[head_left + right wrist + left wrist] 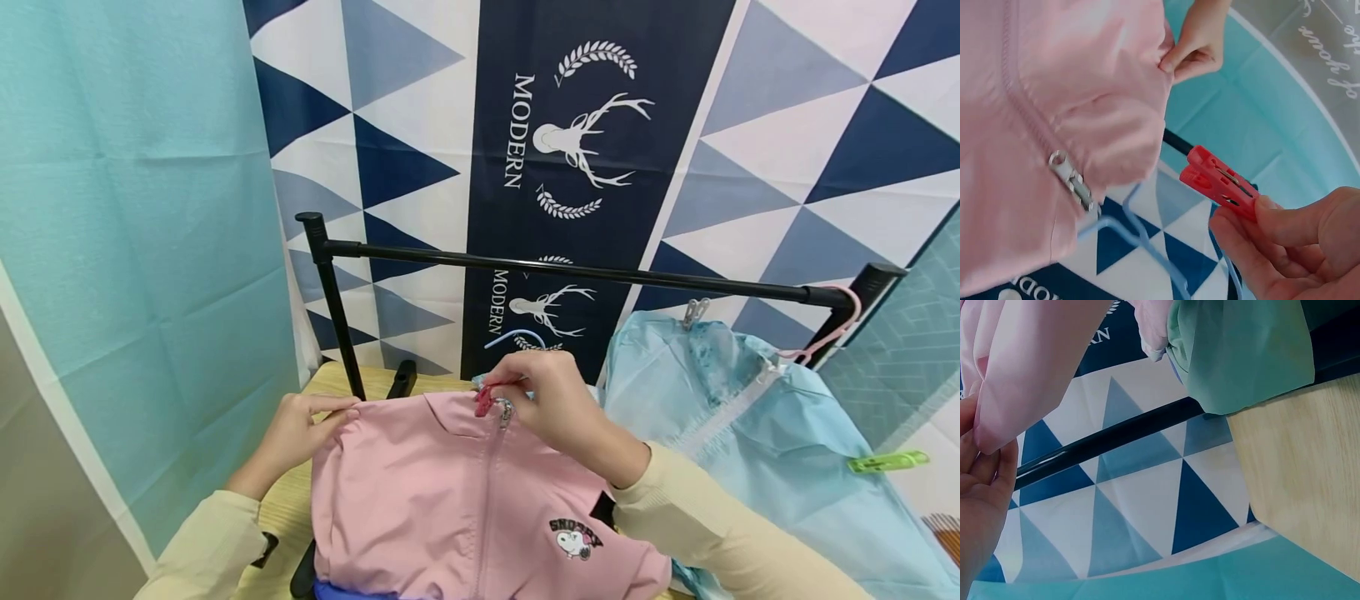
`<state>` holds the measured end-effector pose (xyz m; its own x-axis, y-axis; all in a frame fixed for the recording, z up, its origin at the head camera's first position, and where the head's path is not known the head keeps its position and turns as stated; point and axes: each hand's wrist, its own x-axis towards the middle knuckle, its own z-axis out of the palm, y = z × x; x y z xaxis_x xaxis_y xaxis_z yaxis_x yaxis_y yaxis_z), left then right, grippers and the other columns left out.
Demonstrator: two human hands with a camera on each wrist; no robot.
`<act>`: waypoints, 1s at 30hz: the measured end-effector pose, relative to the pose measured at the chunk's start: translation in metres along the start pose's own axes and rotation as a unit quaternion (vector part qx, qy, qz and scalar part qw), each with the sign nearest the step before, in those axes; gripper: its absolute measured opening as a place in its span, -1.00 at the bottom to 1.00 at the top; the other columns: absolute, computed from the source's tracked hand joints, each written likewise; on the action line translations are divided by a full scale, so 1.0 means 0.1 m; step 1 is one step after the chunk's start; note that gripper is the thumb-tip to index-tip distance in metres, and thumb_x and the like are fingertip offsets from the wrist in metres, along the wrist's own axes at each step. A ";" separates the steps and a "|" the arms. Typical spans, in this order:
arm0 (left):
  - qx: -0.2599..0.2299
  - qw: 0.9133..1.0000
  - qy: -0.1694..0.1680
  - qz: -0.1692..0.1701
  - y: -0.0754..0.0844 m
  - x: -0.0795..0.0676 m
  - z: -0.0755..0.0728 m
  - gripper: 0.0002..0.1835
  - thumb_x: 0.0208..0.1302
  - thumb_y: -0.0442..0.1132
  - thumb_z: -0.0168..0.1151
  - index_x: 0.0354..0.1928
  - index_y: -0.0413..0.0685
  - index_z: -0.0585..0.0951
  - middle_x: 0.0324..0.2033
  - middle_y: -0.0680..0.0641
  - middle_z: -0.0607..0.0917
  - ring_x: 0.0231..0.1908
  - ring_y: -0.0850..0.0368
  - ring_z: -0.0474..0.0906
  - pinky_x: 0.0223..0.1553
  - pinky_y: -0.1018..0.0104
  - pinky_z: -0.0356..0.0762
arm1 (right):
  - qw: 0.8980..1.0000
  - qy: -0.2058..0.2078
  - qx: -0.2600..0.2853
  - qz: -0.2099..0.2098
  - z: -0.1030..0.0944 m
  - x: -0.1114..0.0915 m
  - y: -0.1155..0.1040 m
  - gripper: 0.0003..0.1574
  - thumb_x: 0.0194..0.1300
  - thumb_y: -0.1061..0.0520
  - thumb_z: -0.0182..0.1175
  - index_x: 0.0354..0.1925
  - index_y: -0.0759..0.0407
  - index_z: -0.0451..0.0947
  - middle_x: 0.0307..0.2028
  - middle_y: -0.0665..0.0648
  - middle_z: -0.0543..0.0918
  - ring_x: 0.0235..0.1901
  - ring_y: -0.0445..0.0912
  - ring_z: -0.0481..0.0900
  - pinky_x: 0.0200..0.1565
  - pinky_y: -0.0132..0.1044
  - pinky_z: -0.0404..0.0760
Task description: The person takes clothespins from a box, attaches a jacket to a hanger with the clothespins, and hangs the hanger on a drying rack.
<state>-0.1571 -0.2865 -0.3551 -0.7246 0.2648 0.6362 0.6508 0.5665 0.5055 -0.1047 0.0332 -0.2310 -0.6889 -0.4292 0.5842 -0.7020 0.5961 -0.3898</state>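
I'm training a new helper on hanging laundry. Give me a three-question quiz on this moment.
1. What does the right hand pinch?
2. True or false: the left hand grips the pink jacket at its shoulder.
3. The blue jacket hangs on: A) a pink hanger B) a black hanger C) no hanger.

Key: 1. A red clothespin. 2. True. 3. A.

Open room left of the pink jacket [450,492] — rail [570,271] above, blue jacket [757,433] crowding right.
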 end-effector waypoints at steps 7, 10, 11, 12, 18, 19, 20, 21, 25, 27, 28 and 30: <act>0.010 1.000 0.001 0.002 0.03 0.00 0.01 -0.81 0.00 -0.43 0.43 -0.27 -0.25 0.76 -0.40 -0.20 0.79 -0.61 0.52 0.38 -0.70 0.64 0.12 | 1.000 -0.006 0.013 0.003 0.19 0.09 -0.03 -0.69 0.05 0.52 0.21 -0.42 0.18 0.73 -0.43 0.04 0.77 -0.37 -0.19 0.69 -0.28 -0.44 0.67; 0.011 1.000 -0.001 0.005 0.04 0.00 0.02 -0.81 -0.01 -0.43 0.44 -0.28 -0.26 0.76 -0.40 -0.19 0.79 -0.56 0.52 0.46 -0.69 0.64 0.16 | 1.000 -0.003 0.012 -0.006 0.28 0.14 -0.03 -0.70 0.03 0.51 0.23 -0.44 0.17 0.74 -0.45 0.05 0.77 -0.41 -0.20 0.68 -0.31 -0.46 0.66; 0.009 1.000 -0.003 0.004 0.04 -0.01 0.02 -0.81 -0.01 -0.43 0.43 -0.27 -0.27 0.76 -0.40 -0.20 0.79 -0.61 0.52 0.39 -0.71 0.64 0.13 | 1.000 -0.002 0.010 -0.010 0.32 0.16 -0.03 -0.70 0.03 0.51 0.24 -0.45 0.16 0.74 -0.46 0.04 0.77 -0.42 -0.21 0.67 -0.33 -0.47 0.65; 0.009 1.000 -0.001 0.004 0.04 -0.01 0.02 -0.81 -0.01 -0.43 0.44 -0.28 -0.26 0.76 -0.41 -0.20 0.79 -0.60 0.53 0.38 -0.70 0.64 0.13 | 1.000 -0.001 0.010 -0.014 0.35 0.17 -0.02 -0.71 0.03 0.50 0.25 -0.46 0.16 0.74 -0.46 0.05 0.77 -0.43 -0.20 0.67 -0.34 -0.48 0.64; 0.008 1.000 0.006 0.007 0.03 -0.01 0.01 -0.82 -0.03 -0.45 0.44 -0.29 -0.26 0.77 -0.42 -0.20 0.79 -0.63 0.52 0.33 -0.71 0.65 0.10 | 1.000 -0.005 0.012 -0.020 0.52 0.31 0.01 -0.74 0.10 0.47 0.25 -0.46 0.17 0.74 -0.46 0.06 0.77 -0.41 -0.19 0.71 -0.33 -0.52 0.63; 0.006 1.000 0.006 0.007 0.02 -0.01 0.01 -0.82 -0.02 -0.45 0.44 -0.29 -0.26 0.76 -0.42 -0.20 0.79 -0.64 0.51 0.32 -0.72 0.64 0.08 | 1.000 -0.008 0.013 -0.019 0.54 0.33 0.01 -0.75 0.11 0.47 0.25 -0.45 0.17 0.74 -0.45 0.06 0.77 -0.41 -0.18 0.71 -0.33 -0.52 0.63; 0.005 1.000 0.005 0.007 0.02 0.00 0.01 -0.81 -0.02 -0.45 0.44 -0.29 -0.26 0.76 -0.41 -0.21 0.79 -0.67 0.50 0.27 -0.74 0.63 0.04 | 1.000 -0.012 0.015 -0.018 0.56 0.35 0.02 -0.75 0.11 0.47 0.25 -0.45 0.18 0.74 -0.45 0.07 0.78 -0.40 -0.18 0.72 -0.32 -0.52 0.64; 0.004 1.000 0.005 0.008 0.02 0.00 0.01 -0.81 -0.02 -0.45 0.44 -0.29 -0.27 0.76 -0.41 -0.21 0.79 -0.67 0.49 0.28 -0.74 0.64 0.04 | 1.000 -0.016 0.016 -0.019 0.58 0.37 0.02 -0.75 0.11 0.47 0.25 -0.44 0.19 0.74 -0.44 0.07 0.78 -0.40 -0.18 0.72 -0.31 -0.52 0.64; 0.005 1.000 0.007 0.008 0.03 0.00 0.01 -0.82 -0.02 -0.45 0.44 -0.29 -0.27 0.76 -0.41 -0.21 0.79 -0.67 0.53 0.26 -0.74 0.64 0.04 | 0.999 -0.045 0.023 -0.008 0.64 0.44 0.02 -0.75 0.12 0.47 0.23 -0.42 0.20 0.74 -0.43 0.09 0.78 -0.38 -0.17 0.73 -0.27 -0.48 0.66; 0.005 1.000 0.008 0.008 0.03 0.00 0.01 -0.82 -0.02 -0.45 0.44 -0.29 -0.26 0.76 -0.41 -0.21 0.79 -0.68 0.51 0.24 -0.75 0.64 0.04 | 0.998 -0.060 0.024 0.002 0.66 0.46 0.02 -0.75 0.12 0.47 0.22 -0.41 0.19 0.73 -0.42 0.08 0.78 -0.37 -0.18 0.72 -0.25 -0.47 0.67; 0.005 1.000 0.009 0.008 0.03 0.00 0.01 -0.82 -0.02 -0.45 0.44 -0.29 -0.26 0.77 -0.41 -0.21 0.79 -0.68 0.52 0.24 -0.74 0.64 0.04 | 0.998 -0.066 0.024 0.008 0.67 0.47 0.01 -0.75 0.13 0.46 0.22 -0.41 0.18 0.73 -0.42 0.07 0.79 -0.37 -0.19 0.72 -0.24 -0.47 0.67; 0.005 1.000 0.011 0.011 0.04 0.01 0.01 -0.82 -0.02 -0.45 0.44 -0.29 -0.26 0.76 -0.41 -0.21 0.79 -0.68 0.51 0.23 -0.74 0.64 0.05 | 0.997 -0.076 0.024 0.018 0.69 0.49 0.02 -0.76 0.15 0.44 0.22 -0.41 0.18 0.73 -0.42 0.07 0.78 -0.37 -0.19 0.72 -0.23 -0.46 0.67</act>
<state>-0.1554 -0.2832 -0.3535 -0.7050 0.2610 0.6595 0.6644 0.5685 0.4853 -0.1520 -0.0333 -0.2523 -0.7305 -0.5080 0.4564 -0.6818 0.5808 -0.4448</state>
